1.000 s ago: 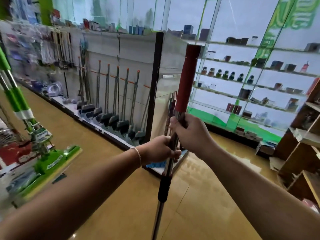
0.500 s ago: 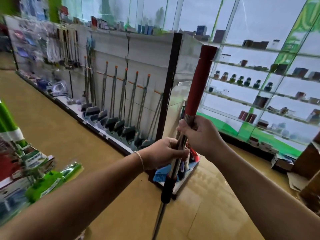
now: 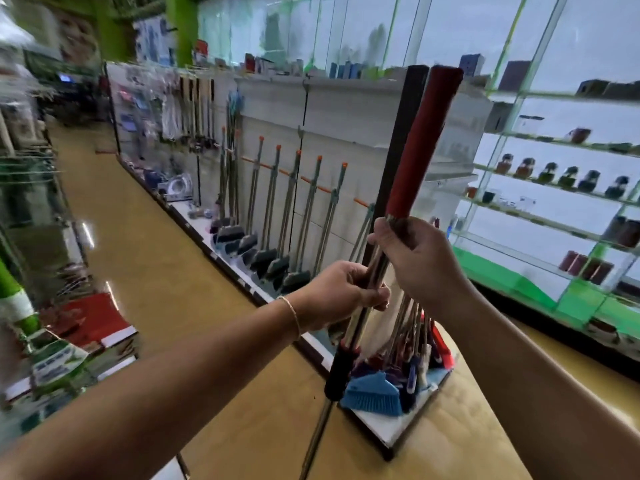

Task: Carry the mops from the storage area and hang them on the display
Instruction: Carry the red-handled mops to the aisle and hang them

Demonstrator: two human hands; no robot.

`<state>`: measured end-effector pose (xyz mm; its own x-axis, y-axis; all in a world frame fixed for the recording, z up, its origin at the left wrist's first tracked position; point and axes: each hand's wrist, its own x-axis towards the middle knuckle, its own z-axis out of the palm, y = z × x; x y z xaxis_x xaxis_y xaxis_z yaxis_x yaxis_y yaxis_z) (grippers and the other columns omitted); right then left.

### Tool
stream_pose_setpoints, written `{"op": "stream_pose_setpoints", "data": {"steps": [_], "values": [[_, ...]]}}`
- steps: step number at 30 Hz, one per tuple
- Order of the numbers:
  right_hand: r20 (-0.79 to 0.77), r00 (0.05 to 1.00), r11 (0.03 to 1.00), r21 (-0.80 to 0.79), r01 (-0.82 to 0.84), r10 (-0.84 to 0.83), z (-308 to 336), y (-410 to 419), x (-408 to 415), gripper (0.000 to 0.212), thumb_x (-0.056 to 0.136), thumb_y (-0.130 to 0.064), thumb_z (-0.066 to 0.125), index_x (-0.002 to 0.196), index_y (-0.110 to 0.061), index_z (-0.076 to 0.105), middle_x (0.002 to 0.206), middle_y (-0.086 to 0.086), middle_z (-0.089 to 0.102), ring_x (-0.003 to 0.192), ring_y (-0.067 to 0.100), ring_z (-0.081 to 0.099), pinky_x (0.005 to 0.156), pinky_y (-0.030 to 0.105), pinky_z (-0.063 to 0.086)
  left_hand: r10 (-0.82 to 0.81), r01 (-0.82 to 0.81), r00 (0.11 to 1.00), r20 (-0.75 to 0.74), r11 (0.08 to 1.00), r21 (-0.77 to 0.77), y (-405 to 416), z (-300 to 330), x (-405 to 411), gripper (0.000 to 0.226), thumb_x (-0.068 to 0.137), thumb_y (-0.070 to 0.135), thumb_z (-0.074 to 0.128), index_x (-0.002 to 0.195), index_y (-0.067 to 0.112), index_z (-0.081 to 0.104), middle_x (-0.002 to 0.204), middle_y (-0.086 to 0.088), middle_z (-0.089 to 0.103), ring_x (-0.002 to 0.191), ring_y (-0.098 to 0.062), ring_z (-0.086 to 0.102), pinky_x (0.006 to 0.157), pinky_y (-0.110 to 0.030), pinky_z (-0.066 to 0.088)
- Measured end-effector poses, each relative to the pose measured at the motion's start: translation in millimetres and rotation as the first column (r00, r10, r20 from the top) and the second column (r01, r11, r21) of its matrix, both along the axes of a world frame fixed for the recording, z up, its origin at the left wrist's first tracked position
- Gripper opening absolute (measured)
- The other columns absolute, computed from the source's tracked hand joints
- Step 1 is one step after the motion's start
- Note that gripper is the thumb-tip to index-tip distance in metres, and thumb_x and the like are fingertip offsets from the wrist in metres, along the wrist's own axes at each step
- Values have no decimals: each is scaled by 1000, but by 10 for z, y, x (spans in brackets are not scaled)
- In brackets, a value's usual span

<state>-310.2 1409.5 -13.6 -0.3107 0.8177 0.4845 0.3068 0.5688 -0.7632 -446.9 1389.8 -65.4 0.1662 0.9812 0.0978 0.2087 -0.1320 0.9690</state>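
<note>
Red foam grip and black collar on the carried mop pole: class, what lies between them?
In the head view, bare steel shaft, gripped by the right hand above the left hand.

The mop [image 3: 420,143] I carry runs out past the bottom edge of the picture, so its head is out of sight, and my left hand [image 3: 341,294] and my right hand [image 3: 420,259] cover the metal shaft where they wrap it. Everything along the left edge is smeared by motion: the green handle [image 3: 12,292], the packets beneath it and the hanging goods at the far end of the display [image 3: 346,109] cannot be told apart. The small jars [image 3: 568,176] on the glass shelves at right are too small to identify
</note>
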Motion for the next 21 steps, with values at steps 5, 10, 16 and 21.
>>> {"op": "stream_pose_setpoints", "data": {"steps": [5,10,16,21], "values": [[-11,994,993,-31,-112,112,146,882,-106,28,99,-41,53,103,-16,66,96,3,72,85,2,68,67,4,47,62,-62,998,-20,998,-6,766,-46,-135,15,90,9,61,103,1,65,102,-16,69,100,-24,67,97,-44,51],[14,984,984,7,-176,176,239,1648,-344,26,97,-44,55,94,-20,66,92,8,72,87,23,68,75,33,55,130,-130,991,-20,991,21,1410,-21,-330,10,90,7,61,99,5,67,97,-13,70,98,-23,68,95,-45,52],[4,967,967,21,-254,254,287,2243,-743,14,98,-39,57,93,-26,61,93,10,72,85,24,67,69,22,54,185,-185,983,-6,982,24,2007,-35,-697,15,89,6,63,104,3,66,97,-13,71,98,-23,69,96,-48,51],[30,944,944,3,-329,329,321,2684,-1103,12,99,-37,55,94,-26,57,98,17,71,89,31,66,73,32,56,206,-207,978,34,978,14,2432,-33,-1038,19,91,12,62,106,3,66,102,-13,72,102,-24,68,100,-49,48]]}}
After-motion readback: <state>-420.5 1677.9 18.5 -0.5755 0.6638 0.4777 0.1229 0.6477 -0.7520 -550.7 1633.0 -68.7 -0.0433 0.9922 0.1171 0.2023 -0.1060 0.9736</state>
